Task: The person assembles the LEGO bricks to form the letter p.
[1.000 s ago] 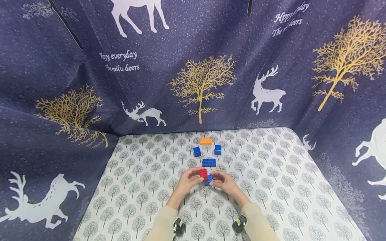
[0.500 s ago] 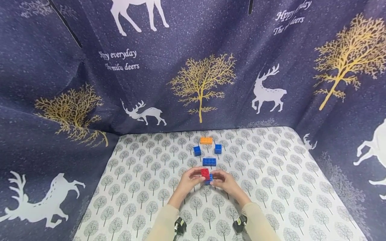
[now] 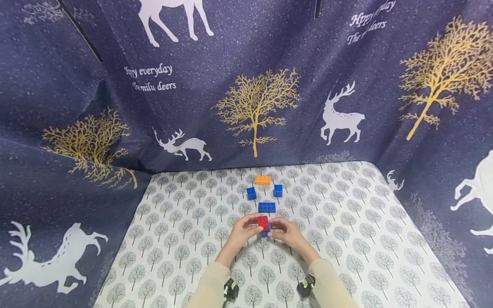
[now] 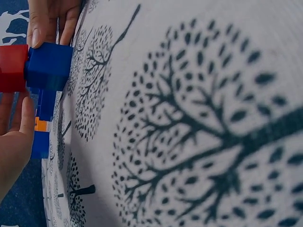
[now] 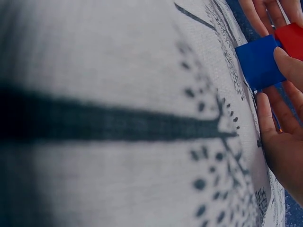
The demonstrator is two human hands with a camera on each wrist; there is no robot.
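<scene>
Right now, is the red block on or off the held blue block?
On: the pictures show the red block atop the blue block; whether fully pressed down, I cannot tell.

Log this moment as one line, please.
left hand holds red block | right hand holds lower blue block | red block atop it, seating unclear | farther: long blue block, two small blue blocks, orange block

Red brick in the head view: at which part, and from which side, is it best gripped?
The red brick is probably best pinched by its flat side walls, from the left: its top is studded, a blue brick lies beneath, and the right hand occupies the right side.
</scene>
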